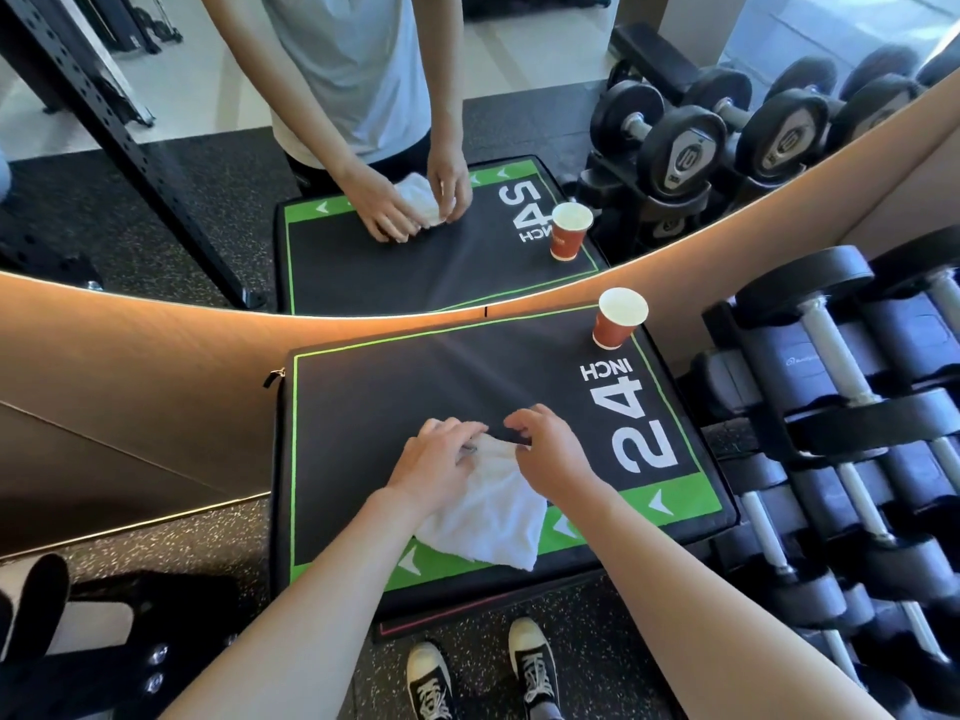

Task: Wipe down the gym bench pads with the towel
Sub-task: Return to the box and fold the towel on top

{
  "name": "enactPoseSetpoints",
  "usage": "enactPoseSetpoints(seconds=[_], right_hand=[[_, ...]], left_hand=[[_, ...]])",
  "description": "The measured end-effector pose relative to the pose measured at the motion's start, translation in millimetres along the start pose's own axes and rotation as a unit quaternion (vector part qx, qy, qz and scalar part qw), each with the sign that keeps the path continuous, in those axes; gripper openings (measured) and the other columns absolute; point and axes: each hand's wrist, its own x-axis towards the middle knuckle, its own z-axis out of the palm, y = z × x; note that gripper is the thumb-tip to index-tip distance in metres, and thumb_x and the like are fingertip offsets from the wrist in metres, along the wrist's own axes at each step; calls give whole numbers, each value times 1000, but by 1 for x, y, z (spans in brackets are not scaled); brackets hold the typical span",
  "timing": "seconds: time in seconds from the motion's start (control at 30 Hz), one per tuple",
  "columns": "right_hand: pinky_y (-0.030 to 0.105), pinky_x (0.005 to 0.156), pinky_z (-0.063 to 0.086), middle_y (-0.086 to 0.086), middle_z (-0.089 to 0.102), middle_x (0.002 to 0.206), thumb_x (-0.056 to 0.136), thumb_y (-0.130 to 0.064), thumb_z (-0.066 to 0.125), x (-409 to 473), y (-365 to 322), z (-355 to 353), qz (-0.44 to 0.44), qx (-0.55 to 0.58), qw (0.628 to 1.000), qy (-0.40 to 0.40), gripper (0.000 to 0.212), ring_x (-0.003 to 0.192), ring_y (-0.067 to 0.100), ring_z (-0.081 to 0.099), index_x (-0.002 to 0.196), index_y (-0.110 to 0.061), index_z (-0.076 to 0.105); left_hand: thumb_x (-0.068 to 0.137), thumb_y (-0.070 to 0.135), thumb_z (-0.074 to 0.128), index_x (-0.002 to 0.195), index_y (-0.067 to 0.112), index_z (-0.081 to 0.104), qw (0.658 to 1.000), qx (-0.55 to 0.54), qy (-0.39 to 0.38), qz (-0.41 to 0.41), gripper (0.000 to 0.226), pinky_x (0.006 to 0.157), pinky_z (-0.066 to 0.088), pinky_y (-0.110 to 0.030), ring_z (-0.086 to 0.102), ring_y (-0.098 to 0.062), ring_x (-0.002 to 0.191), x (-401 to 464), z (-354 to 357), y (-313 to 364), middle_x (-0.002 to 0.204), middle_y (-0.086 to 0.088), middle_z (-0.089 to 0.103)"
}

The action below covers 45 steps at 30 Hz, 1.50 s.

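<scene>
— What do you have under your hands?
— A white towel (488, 511) on the black pad (374, 407); your left hand (441, 459) rests on it, your right hand (545, 449) pinches its far edge.
— Anything else?
— A red paper cup (618, 322) at the pad's far right corner, dumbbells (831, 407) racked just beside.

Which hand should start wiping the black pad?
Probably the left hand: it lies on the towel. The right hand only pinches its far edge, nearer the cup.
</scene>
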Motion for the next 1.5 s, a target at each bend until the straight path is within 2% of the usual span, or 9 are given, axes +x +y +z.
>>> enactPoseSetpoints(seconds=[0.13, 0.27, 0.43, 0.53, 0.67, 0.8, 1.07, 1.3, 1.5], right_hand=[[37, 86, 51, -8, 60, 102, 88, -12, 69, -15, 27, -2, 6, -28, 999, 20, 20, 100, 21, 57, 103, -22, 76], [32, 83, 47, -9, 59, 99, 92, -17, 71, -20, 32, -1, 1, -22, 999, 29, 15, 100, 18, 55, 105, -23, 75], [35, 76, 50, -8, 54, 94, 95, -14, 63, -9, 19, 10, -11, -28, 999, 23, 14, 97, 19, 54, 101, -22, 72], [36, 75, 52, -6, 53, 95, 97, -12, 60, -2, 16, 16, -8, -42, 999, 21, 12, 97, 22, 55, 94, -20, 69], [35, 78, 51, -3, 52, 105, 99, -13, 60, 1, 16, 19, 3, -43, 999, 11, 14, 98, 22, 55, 109, -17, 69], [35, 77, 51, -3, 53, 100, 98, -14, 62, 2, 16, 16, 4, -50, 999, 10, 7, 97, 21, 55, 97, -18, 67], [35, 72, 47, 2, 56, 96, 83, 11, 45, 6, 7, 9, 33, -100, 994, -14, 30, 91, 26, 55, 84, -17, 57], [37, 76, 49, 5, 56, 98, 91, 4, 49, 8, 4, 5, 38, -93, 995, -15, 19, 90, 27, 55, 87, -13, 58], [36, 75, 43, 3, 49, 98, 96, -5, 47, 10, -3, 4, 56, -154, 986, -23, 7, 92, 29, 52, 96, -10, 52]], left_hand=[[104, 28, 49, 103, 29, 65, 997, 64, 13, -29, 16, 92, 43, -43, 47, -23, 106, 5, -4, 1, 101, 9, 54], [106, 36, 52, 93, 27, 56, 993, 111, 37, -30, 16, 87, 42, -40, 46, -21, 101, 6, -4, -3, 100, 9, 52], [101, 40, 65, 84, 25, 60, 996, -6, 21, -86, 22, 85, 43, -40, 48, -17, 101, 5, -12, -12, 94, 11, 56], [96, 29, 68, 84, 26, 66, 980, -151, 33, -122, 12, 76, 49, -35, 63, -18, 93, 2, -21, -20, 88, 8, 69], [93, 22, 72, 96, 33, 70, 977, -180, 4, -116, 11, 79, 53, -30, 69, -10, 92, 0, -27, -25, 91, 9, 76], [93, 22, 73, 89, 36, 74, 984, -150, 5, -99, 15, 81, 55, -31, 67, -10, 90, 1, -20, -28, 88, 11, 74], [96, 24, 68, 76, 40, 64, 985, -75, 63, -140, 26, 84, 44, -32, 60, -20, 99, -1, -6, -27, 93, 2, 68], [93, 21, 67, 81, 31, 69, 981, -81, 80, -160, 16, 87, 44, -36, 51, -16, 99, -1, -12, -19, 93, 4, 68], [94, 7, 57, 80, 24, 61, 988, 38, 120, -85, 22, 86, 40, -41, 50, -22, 92, -3, -12, -11, 87, 11, 66]])
